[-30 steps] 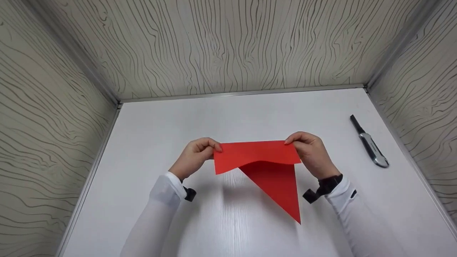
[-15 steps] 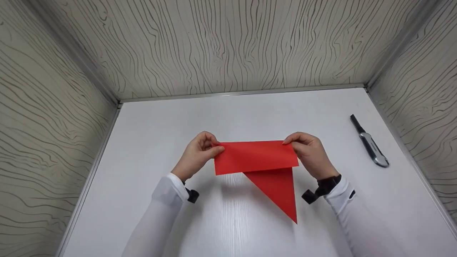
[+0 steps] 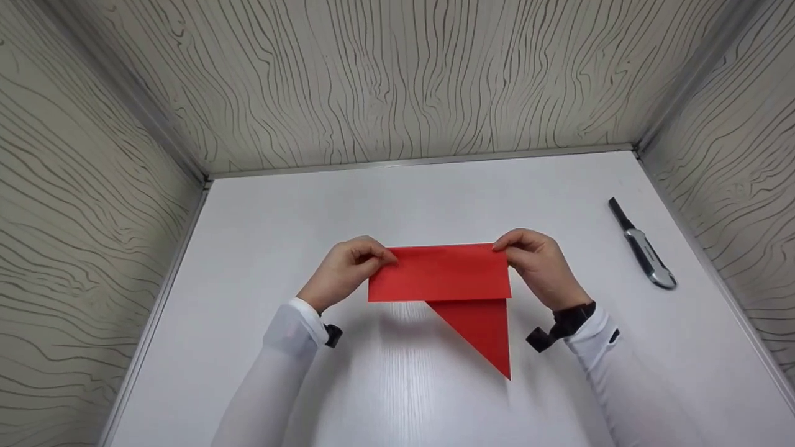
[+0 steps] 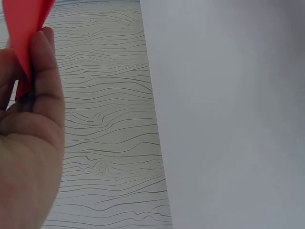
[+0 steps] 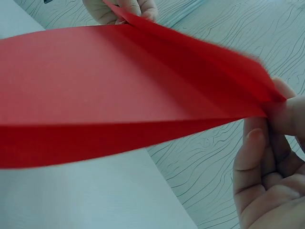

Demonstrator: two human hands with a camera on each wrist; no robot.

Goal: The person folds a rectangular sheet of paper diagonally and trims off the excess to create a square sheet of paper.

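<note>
A folded sheet of red paper (image 3: 447, 276) hangs between both hands above the white table. Its upper part is a band folded over toward the head camera, and below it a triangular flap points down at the right. At the band's upper left corner the left hand (image 3: 345, 270) pinches the paper between thumb and fingers. The right hand (image 3: 540, 267) pinches the upper right corner the same way. In the right wrist view the red paper (image 5: 95, 76) shows separate layers that stand apart, meeting at the right hand's fingertips. The left wrist view has the left hand (image 4: 35, 109) gripping a narrow end.
A black and grey utility knife (image 3: 649, 257) lies on the white table (image 3: 279, 211) at the right. Wood-grain panels (image 3: 397, 81) rise behind the table and along both sides. Black wrist cameras (image 3: 540, 338) sit under both wrists.
The band's lower edge has dropped and straightened, covering more of the triangular flap. The flap's tip has moved slightly up and left. The left hand has shifted its pinch; the right hand keeps its hold.
</note>
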